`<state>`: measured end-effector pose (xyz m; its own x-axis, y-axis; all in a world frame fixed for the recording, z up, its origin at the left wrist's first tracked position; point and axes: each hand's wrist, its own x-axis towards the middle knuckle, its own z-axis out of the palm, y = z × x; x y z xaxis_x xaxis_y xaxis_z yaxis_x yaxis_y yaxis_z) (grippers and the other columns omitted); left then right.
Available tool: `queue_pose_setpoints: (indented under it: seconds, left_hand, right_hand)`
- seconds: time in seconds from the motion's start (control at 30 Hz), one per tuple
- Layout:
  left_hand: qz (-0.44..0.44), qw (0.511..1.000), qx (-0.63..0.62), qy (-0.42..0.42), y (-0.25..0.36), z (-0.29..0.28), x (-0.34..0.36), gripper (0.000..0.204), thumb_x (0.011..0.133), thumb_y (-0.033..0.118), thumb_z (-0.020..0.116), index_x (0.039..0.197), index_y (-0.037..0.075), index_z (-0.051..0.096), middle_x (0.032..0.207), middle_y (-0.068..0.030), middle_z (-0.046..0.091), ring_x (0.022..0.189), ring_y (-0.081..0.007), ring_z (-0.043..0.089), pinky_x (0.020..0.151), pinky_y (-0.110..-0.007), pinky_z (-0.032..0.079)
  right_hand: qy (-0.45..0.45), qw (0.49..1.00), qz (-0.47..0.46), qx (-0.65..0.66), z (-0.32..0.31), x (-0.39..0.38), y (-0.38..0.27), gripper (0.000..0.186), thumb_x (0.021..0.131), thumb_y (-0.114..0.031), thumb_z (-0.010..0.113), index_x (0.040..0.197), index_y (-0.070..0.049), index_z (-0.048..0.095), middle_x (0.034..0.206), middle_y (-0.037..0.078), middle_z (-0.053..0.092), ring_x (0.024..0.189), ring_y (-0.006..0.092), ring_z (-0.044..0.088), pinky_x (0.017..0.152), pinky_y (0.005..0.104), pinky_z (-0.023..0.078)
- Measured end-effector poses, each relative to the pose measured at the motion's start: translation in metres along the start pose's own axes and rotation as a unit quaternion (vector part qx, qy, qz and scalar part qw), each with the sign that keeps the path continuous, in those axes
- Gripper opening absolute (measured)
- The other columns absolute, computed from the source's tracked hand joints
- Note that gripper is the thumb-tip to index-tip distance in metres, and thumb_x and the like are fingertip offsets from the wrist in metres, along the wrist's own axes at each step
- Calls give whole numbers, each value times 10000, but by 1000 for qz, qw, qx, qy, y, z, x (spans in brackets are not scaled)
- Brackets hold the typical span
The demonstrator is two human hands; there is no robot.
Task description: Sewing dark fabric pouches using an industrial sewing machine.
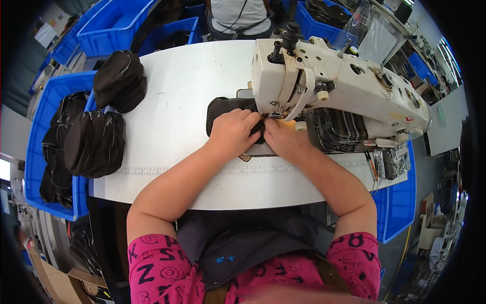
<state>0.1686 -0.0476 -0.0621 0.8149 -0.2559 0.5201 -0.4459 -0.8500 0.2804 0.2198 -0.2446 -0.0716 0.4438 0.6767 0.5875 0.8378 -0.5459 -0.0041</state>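
A rounded black fabric piece [218,109] lies on the sewing machine's bed, its right edge under the needle area. My left hand [234,130] is closed on it, with bent fingers pressing the cloth beside the presser foot. Just right of it, my right hand [286,140] pinches the cloth's near edge, its fingertips close to the needle. The white sewing machine [276,76] stands over both hands. Its head and my fingers hide the stitching spot.
Stacks of black fabric pieces [94,144] sit at the table's left edge, partly over a blue bin [81,195]. More dark pieces [338,130] are piled under the machine arm. Scissors or a similar tool [372,164] lie at the right. Across the table, a person [240,17] is seated.
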Motion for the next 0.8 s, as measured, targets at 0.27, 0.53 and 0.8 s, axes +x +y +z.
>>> queue_pose_setpoints:
  seconds: [0.27, 0.53, 0.8]
  left_hand:
    - [-41, 999, -17, -32, 1, 3, -1, 278, 781, 122, 782, 1045, 121, 695, 930, -46, 716, 849, -270, 708, 696, -396, 563]
    - [-113, 958, -250, -85, -7, -16, 7, 285, 909, 197, 619, 1134, 46, 709, 1010, -128, 733, 899, -287, 698, 840, -378, 552]
    - [-134, 920, -323, -179, -22, -20, 9, 314, 972, 220, 608, 1216, 43, 695, 950, -69, 688, 865, -179, 638, 819, -330, 520]
  right_hand:
    - [-9, 1000, 17, 18, -2, 0, -2, 159, 792, -162, 765, 847, -115, 623, 705, 36, 647, 663, 260, 685, 570, 392, 555]
    - [-6, 998, -54, -28, -6, 0, -6, 152, 833, -203, 744, 803, -127, 617, 748, 27, 644, 661, 211, 683, 535, 367, 540]
    - [-5, 999, -39, -8, -18, 6, -3, 193, 817, -239, 784, 856, -135, 626, 769, 10, 631, 669, 203, 678, 527, 366, 541]
